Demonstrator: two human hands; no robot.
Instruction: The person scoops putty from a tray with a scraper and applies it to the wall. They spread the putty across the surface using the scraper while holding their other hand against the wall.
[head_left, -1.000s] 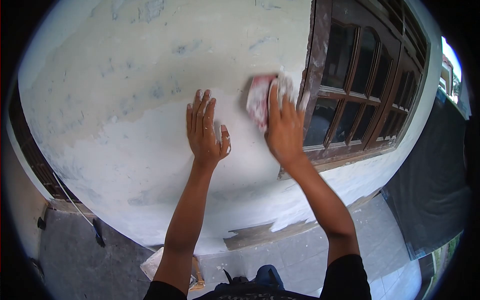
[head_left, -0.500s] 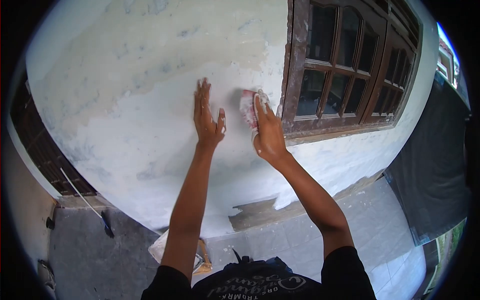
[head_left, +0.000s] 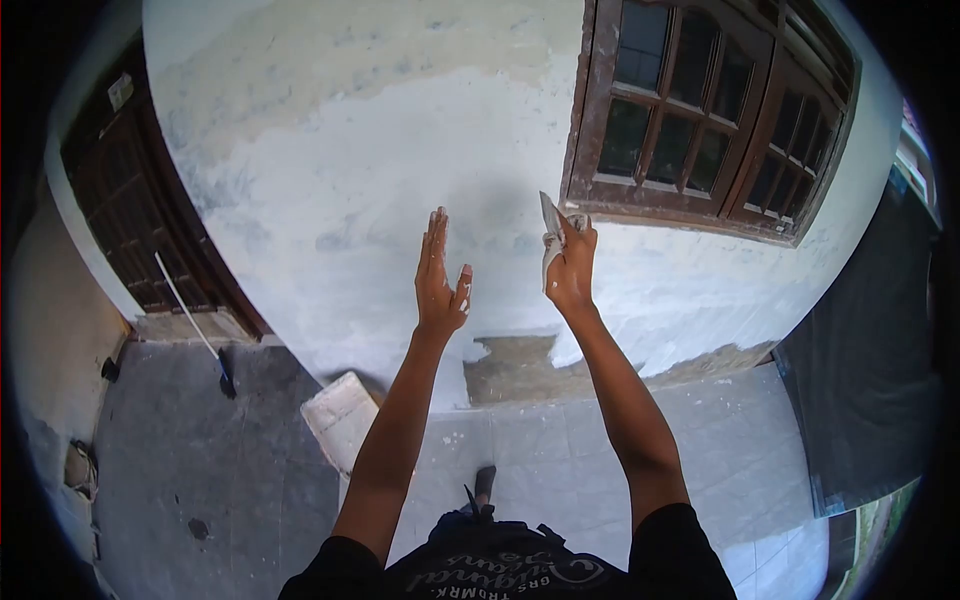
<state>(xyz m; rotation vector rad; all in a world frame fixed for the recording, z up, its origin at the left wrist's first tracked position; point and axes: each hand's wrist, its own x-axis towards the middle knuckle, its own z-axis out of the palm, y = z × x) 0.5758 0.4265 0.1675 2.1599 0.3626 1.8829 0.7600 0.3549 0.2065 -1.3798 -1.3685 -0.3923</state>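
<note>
My right hand (head_left: 570, 262) is closed around a putty knife (head_left: 548, 212), its blade pointing up and seen nearly edge-on, just left of the window's lower corner. White paste coats the fingers and the tool's handle end. To its left, my left hand (head_left: 440, 288) is raised in front of the wall, fingers stretched upward and thumb apart, with white smears and nothing held. Behind both hands stands the wall (head_left: 390, 130), mostly coated white, with a beige, blotchy band higher up and a bare grey-brown patch near its foot.
A brown wooden window (head_left: 680, 120) is set in the wall at right. A white, smeared tray (head_left: 338, 412) lies on the floor by my left forearm. A broom (head_left: 192, 310) leans near a dark door (head_left: 130, 210) at left. A dark sheet (head_left: 860, 360) hangs at far right.
The putty knife has turned from showing its reddish, paste-covered face to nearly edge-on, and my right hand sits lower in view. My view has tilted down; the left hand stays open.
</note>
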